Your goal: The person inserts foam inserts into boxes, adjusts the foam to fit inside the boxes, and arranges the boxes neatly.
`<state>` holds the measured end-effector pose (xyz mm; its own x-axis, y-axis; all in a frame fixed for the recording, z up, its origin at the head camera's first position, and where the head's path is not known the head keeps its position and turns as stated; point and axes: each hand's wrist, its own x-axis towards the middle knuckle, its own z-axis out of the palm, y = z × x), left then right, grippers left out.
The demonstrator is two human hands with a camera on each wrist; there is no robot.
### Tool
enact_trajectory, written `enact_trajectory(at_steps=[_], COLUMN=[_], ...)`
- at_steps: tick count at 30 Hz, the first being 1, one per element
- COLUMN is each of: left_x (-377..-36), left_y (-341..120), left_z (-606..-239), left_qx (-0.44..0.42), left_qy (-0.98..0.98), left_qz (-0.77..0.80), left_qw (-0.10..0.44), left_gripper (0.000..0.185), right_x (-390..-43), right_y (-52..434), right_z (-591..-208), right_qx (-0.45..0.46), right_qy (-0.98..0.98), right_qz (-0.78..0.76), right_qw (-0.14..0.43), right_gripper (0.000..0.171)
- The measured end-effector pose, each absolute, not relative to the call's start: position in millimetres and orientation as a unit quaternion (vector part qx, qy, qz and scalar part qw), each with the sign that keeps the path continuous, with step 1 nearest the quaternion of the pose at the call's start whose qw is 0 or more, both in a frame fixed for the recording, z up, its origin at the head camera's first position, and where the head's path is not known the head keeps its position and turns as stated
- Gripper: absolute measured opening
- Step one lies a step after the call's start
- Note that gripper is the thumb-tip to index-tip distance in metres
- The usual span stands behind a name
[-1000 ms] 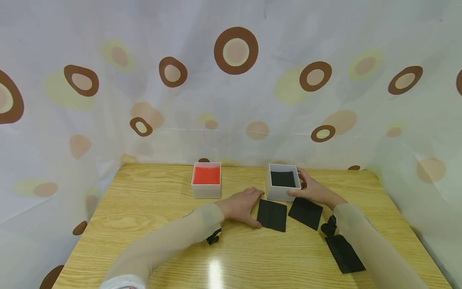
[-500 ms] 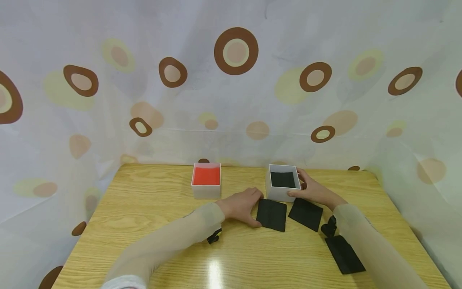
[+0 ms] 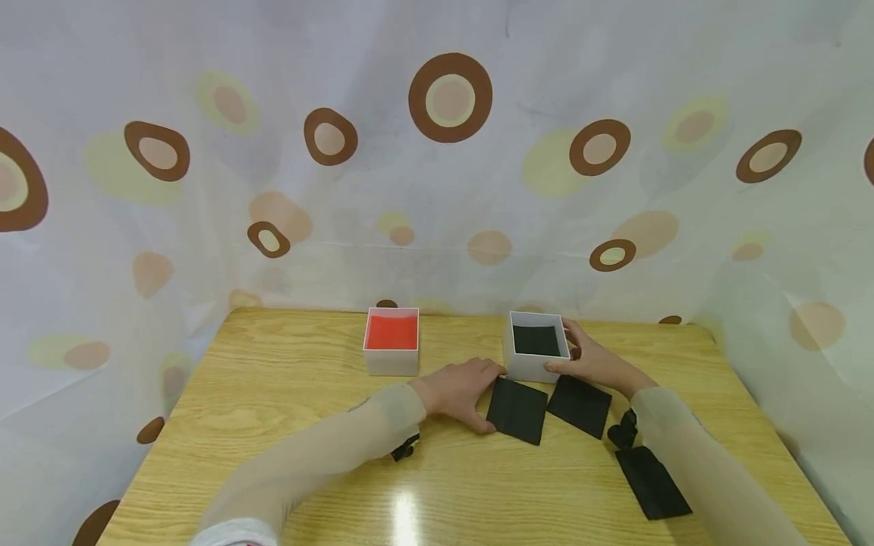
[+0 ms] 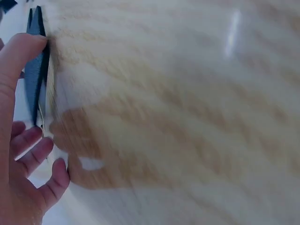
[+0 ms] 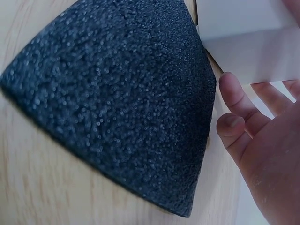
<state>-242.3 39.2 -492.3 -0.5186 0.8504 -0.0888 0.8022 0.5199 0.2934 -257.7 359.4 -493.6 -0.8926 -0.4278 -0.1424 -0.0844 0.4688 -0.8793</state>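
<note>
My left hand [image 3: 463,393] spans a square of black foam [image 3: 517,412], thumb at its near left corner and fingertips at its far left corner. In the left wrist view the thumb overlaps the dark foam square [image 4: 36,70] while the other fingers curl beside it. My right hand [image 3: 595,361] grips a white open box [image 3: 536,368] at its right side, thumb at the front and fingers round the back. Black foam [image 3: 536,340] shows inside this box. Another black foam square [image 3: 580,406] lies on the table just in front of the right hand.
A second white box [image 3: 391,364] with red sheets [image 3: 391,332] in it stands to the left at the back of the wooden table [image 3: 307,425]. One more black foam square [image 3: 652,483] lies partly under the right forearm. A patterned curtain [image 3: 369,189] hangs behind.
The foam square at my left hand has turned slightly and shifted a little, its near edge tilting down to the right. My right hand stays on the white box.
</note>
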Motion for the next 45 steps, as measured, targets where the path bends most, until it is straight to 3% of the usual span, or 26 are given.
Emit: enact_trajectory(at_steps=[14, 22, 35, 45], left_x=[-243, -240, -237, -231], left_y=[42, 40, 28, 28], left_z=[-495, -495, -494, -496], left_qx=[0.492, 0.516, 0.512, 0.497], left_qy=[0.859, 0.851, 0.855, 0.863], left_qz=[0.090, 0.036, 0.041, 0.021], left_qw=[0.114, 0.092, 0.069, 0.084], left_gripper=[0.075, 0.084, 0.077, 0.096], right_x=[-258, -257, -257, -256], right_y=[361, 360, 361, 360], right_z=[-494, -494, -495, -494], right_qx=[-0.148, -0.150, -0.151, -0.144], right_qy=[0.848, 0.843, 0.843, 0.854], right_qz=[-0.479, -0.486, -0.486, -0.470], right_qw=[0.172, 0.175, 0.174, 0.170], right_gripper=[0.102, 0.101, 0.100, 0.102])
